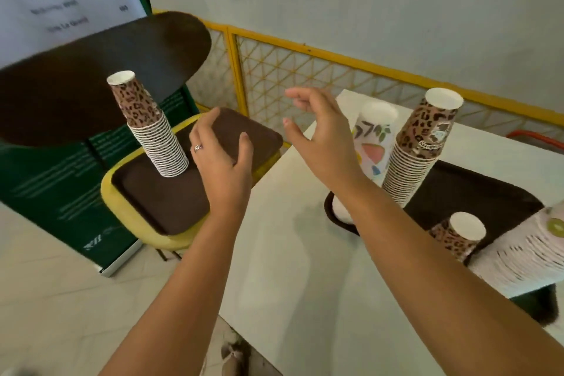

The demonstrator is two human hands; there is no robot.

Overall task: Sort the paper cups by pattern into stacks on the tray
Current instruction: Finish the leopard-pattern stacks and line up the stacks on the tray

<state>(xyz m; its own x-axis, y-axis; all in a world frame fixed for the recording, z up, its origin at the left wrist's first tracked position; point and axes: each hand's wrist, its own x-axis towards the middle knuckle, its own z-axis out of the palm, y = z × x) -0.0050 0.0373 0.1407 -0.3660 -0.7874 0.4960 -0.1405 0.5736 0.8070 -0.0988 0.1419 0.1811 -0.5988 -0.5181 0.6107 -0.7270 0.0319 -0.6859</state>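
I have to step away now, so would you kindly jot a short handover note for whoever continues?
Left hand: open, empty, above the brown tray on the yellow chair.
Right hand: open, empty, over the white table.
Done: a tall leopard stack stands on the chair tray.
Left: on the table tray, another leopard stack, a floral stack, a single leopard cup and a tipped stack await sorting.

Your right forearm [381,223] hides the near corner of the worktop tray [476,192] and most of a white cup [340,210] there. Beside that tray, the lying cup stack [525,253] blurs and runs off the frame's right edge.
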